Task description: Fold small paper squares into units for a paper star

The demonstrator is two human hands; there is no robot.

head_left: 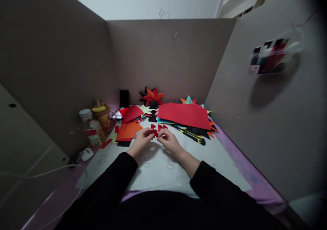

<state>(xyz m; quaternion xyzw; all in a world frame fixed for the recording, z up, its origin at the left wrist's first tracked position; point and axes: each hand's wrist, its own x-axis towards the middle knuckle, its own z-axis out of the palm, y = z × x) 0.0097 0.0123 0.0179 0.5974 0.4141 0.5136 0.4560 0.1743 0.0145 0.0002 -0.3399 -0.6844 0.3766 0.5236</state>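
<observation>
My left hand (pixel 142 138) and my right hand (pixel 168 141) meet over the white mat (pixel 158 168), fingers pinched together on a small folded red paper piece (pixel 154 132). Two or three more small red folded pieces (pixel 161 127) lie on the mat just beyond my fingers. Both forearms wear black sleeves.
A stack of red and coloured paper sheets (pixel 184 115) lies at the back right, with a yellow-black utility knife (pixel 192 136) in front. Orange and red sheets (pixel 129 129) sit left. Folded paper stars (pixel 152 96) stand at the back. Bottles (pixel 95 132) and a jar (pixel 101 114) stand left. Cardboard walls surround the desk.
</observation>
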